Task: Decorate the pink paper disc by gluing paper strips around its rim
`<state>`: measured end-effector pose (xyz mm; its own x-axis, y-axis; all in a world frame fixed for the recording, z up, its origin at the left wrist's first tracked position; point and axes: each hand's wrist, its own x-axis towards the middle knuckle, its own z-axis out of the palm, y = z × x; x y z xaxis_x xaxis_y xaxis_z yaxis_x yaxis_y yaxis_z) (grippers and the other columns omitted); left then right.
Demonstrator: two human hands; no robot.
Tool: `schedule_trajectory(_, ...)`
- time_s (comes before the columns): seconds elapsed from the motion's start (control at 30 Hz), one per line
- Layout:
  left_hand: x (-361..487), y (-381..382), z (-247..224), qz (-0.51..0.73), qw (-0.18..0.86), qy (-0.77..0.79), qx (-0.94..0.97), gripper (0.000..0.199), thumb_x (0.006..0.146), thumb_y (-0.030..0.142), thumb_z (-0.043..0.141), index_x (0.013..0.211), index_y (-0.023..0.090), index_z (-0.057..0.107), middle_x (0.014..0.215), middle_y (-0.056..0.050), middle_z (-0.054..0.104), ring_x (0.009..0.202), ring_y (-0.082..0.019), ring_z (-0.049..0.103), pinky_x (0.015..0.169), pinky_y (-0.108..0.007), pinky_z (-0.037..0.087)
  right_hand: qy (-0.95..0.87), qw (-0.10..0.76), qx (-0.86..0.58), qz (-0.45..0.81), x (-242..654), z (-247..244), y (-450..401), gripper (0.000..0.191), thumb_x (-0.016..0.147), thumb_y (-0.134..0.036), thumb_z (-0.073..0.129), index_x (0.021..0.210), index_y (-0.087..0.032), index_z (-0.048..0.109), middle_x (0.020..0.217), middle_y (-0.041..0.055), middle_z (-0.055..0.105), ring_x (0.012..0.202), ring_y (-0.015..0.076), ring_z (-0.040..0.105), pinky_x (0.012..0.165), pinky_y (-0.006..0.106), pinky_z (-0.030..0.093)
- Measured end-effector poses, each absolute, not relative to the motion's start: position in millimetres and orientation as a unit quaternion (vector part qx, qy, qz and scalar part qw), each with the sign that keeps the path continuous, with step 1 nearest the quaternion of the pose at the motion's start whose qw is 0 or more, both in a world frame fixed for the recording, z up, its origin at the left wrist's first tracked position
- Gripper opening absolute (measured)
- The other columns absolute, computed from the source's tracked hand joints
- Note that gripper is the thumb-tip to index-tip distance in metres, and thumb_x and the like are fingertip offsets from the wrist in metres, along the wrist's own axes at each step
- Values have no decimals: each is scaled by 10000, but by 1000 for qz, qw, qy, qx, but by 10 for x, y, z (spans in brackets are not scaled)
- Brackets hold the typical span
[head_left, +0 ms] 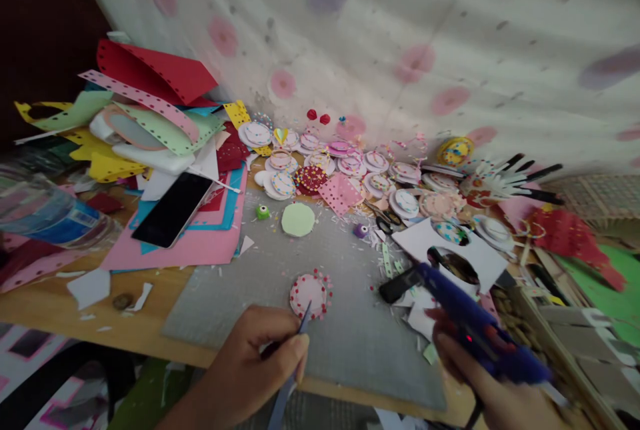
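Note:
My left hand is closed around slim blue-grey tweezers. Their pointed tip reaches the lower edge of a small round pink paper piece rimmed with red dots, which lies on the grey mat. At the right, my right hand is wrapped round the handle of a blue hot glue gun with a small red light. Its dark nozzle points left, above white paper scraps. A pale green paper disc lies farther back on the mat.
Many small layered paper discs crowd the table's back. On the left are a phone, coloured paper sheets and a clear plastic bottle. Scissors lie at centre right, near a white card with a round hole.

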<state>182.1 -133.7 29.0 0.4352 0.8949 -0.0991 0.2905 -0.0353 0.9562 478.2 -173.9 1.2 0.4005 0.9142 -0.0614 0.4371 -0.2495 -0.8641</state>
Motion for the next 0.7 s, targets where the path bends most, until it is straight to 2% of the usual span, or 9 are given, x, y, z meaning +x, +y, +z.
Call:
schedule_trajectory(0.07, 1808, -1333, 252, 286, 563, 460, 624, 404, 835, 280, 390, 463, 168, 497, 443, 13, 433, 459, -105, 422, 480, -210, 311, -476, 357, -784, 177, 5042, -130, -1634, 471, 697, -523, 662, 1028, -188, 645, 883, 70, 694, 785, 261, 651, 694, 340, 523)
schedule_trajectory(0.13, 1789, -1329, 214, 292, 578, 473, 598, 412, 838, 324, 410, 478, 162, 530, 454, 12, 437, 467, -107, 412, 488, -212, 308, -510, 286, -808, 81, 5302, -301, -1527, 598, 696, -580, 603, 1136, -175, 607, 927, 93, 680, 801, 282, 646, 719, 387, 512)
schedule_trajectory(0.27, 1744, -1329, 152, 306, 610, 492, 541, 434, 837, 410, 451, 513, 153, 585, 470, 26, 373, 474, -104, 336, 485, -224, 258, -592, 189, -784, -7, 5714, -618, -1361, 635, 796, -549, 465, 1200, -71, 572, 929, 174, 667, 793, 313, 631, 679, 417, 495)
schedule_trajectory(0.4, 1727, -1348, 104, 342, 648, 512, 448, 432, 817, 459, 505, 539, 148, 618, 506, 12, 415, 495, -103, 316, 474, -226, 220, -609, 131, -771, -134, 5842, -675, -1292, 609, 841, -527, 420, 1134, -33, 624, 878, 214, 647, 835, 380, 622, 720, 501, 478)
schedule_trajectory(0.47, 1739, -1350, 90, 365, 649, 521, 418, 427, 817, 465, 521, 556, 148, 640, 514, 7, 430, 496, -101, 303, 467, -226, 202, -608, 148, -754, -201, 5722, -562, -1314, 566, 830, -508, 490, 1133, -51, 628, 917, 224, 634, 888, 399, 612, 761, 533, 473)
schedule_trajectory(0.53, 1773, -1342, 89, 385, 642, 525, 405, 418, 822, 460, 530, 575, 150, 665, 508, 8, 430, 490, -97, 289, 462, -230, 189, -636, 220, -704, -228, 5444, -389, -1385, 513, 812, -443, 580, 1189, -96, 594, 980, 209, 623, 928, 375, 604, 819, 526, 472)
schedule_trajectory(0.63, 1874, -1315, 111, 408, 638, 512, 404, 411, 828, 451, 533, 601, 150, 693, 474, 23, 390, 465, -88, 264, 453, -234, 177, -734, 317, -583, -141, 4808, -126, -1526, 494, 804, -308, 641, 1277, -238, 517, 1063, 136, 592, 985, 319, 590, 843, 463, 494)
schedule_trajectory(0.7, 1967, -1299, 138, 411, 647, 499, 405, 412, 827, 461, 532, 629, 144, 705, 464, 31, 377, 451, -81, 246, 446, -233, 170, -808, 343, -471, -82, 4370, 0, -1574, 459, 778, -242, 687, 1216, -255, 549, 1041, 76, 620, 936, 247, 614, 818, 368, 524)
